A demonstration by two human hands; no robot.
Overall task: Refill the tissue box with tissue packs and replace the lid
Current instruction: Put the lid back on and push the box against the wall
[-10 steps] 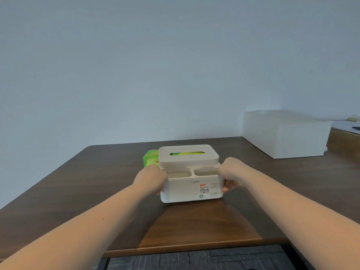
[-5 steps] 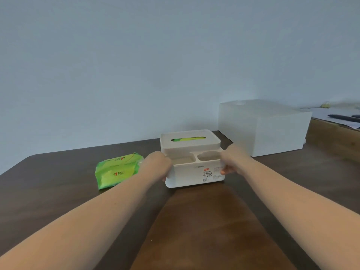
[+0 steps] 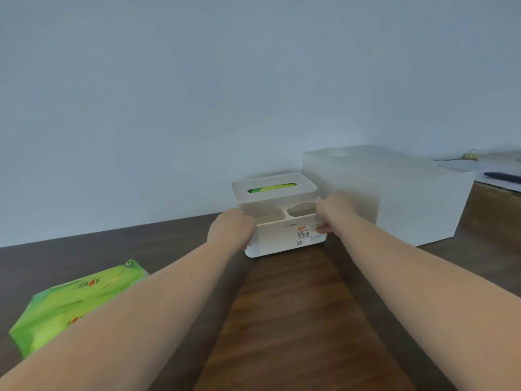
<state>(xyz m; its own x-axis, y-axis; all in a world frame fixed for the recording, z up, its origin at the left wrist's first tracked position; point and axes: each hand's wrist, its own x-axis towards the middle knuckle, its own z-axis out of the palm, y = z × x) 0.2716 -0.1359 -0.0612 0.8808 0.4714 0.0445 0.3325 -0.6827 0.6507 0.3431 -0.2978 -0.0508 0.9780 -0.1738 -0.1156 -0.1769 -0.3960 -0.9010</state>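
Nearest the camera, a bright green plastic-wrapped tissue pack is seen lying flat on the dark brown wooden table, at lower left, partly hidden by the left forearm. Open tabletop is left between the two forearms, up to the box.

Farther out, the white plastic tissue box is set on the table. It is gripped at both ends: the left hand is curled round its left end, the right hand round its right end, with a fingertip pressed on the labelled front face. Two open front compartments are seen; their contents cannot be made out. The white slotted lid is seated on the rear section, and green wrapping is visible through the slot.

Just behind and to the right, a large translucent white rectangular bin is placed near the box. The table's far edge is met by a pale wall.
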